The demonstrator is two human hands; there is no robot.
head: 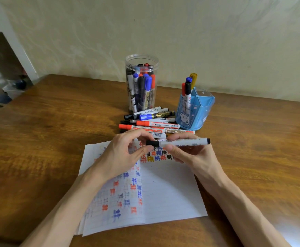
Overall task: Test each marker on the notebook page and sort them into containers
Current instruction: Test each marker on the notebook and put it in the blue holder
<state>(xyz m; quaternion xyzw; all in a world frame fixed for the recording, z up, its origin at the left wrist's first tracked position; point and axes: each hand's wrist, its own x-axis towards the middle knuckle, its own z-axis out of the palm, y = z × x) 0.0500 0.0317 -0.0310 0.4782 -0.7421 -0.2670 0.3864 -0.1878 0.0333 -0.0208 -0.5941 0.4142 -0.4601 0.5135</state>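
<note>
I see right hand (186, 155) gripping white marker (183, 142), left hand (122, 154) pinching its black cap (152, 143), clear jar (142, 57) at twelve o'clock

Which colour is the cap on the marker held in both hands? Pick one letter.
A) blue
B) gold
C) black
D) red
C: the marker held over the notebook has a black cap, which the left hand pinches while the right hand holds the white barrel.
</note>
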